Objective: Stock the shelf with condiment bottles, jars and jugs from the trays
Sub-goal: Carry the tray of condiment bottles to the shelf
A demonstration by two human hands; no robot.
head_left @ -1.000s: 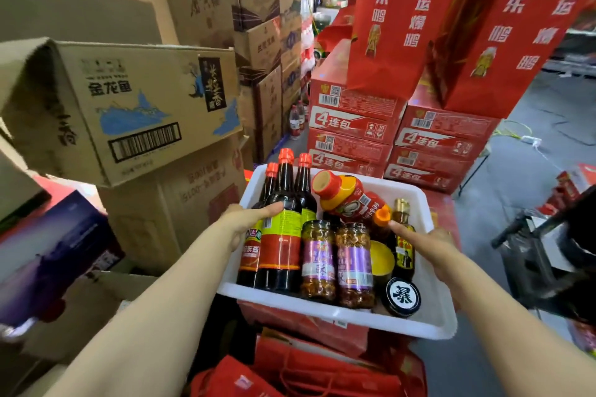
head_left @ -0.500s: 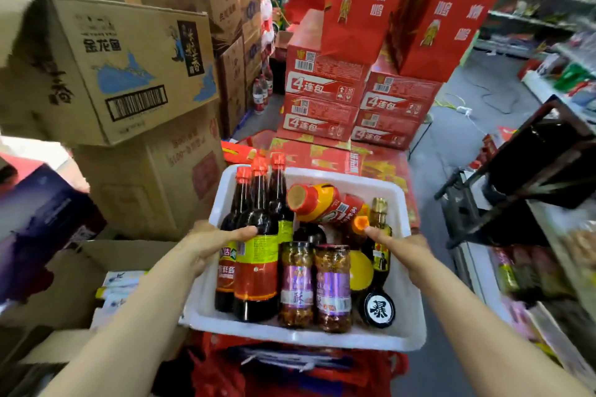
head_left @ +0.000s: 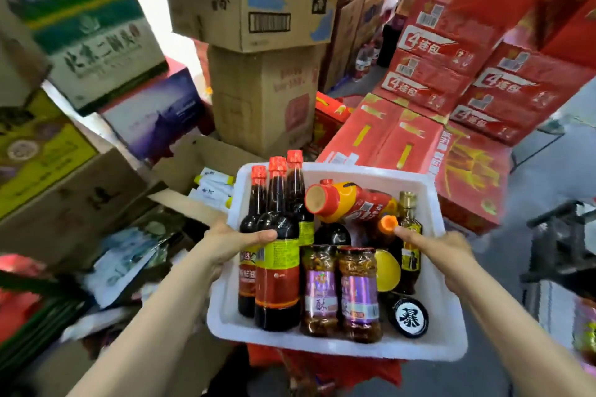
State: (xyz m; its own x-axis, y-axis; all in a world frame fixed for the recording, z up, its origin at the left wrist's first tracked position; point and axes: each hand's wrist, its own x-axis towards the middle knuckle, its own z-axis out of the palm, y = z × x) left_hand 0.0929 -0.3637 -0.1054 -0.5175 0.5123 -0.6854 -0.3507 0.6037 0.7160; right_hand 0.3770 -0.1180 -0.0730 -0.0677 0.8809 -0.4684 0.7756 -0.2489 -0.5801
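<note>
I carry the white tray level between my arms, its long side running away from me. My left hand and right hand grip opposite rims, thumbs over the edge beside the upright bottles and jars inside.

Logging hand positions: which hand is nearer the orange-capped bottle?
Right. The right hand grips the tray's right rim, thumb almost touching the orange-capped bottle; the left hand is across the tray.

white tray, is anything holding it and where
Both hands hold the white tray by its side rims: left hand on the left rim, right hand on the right.
</note>
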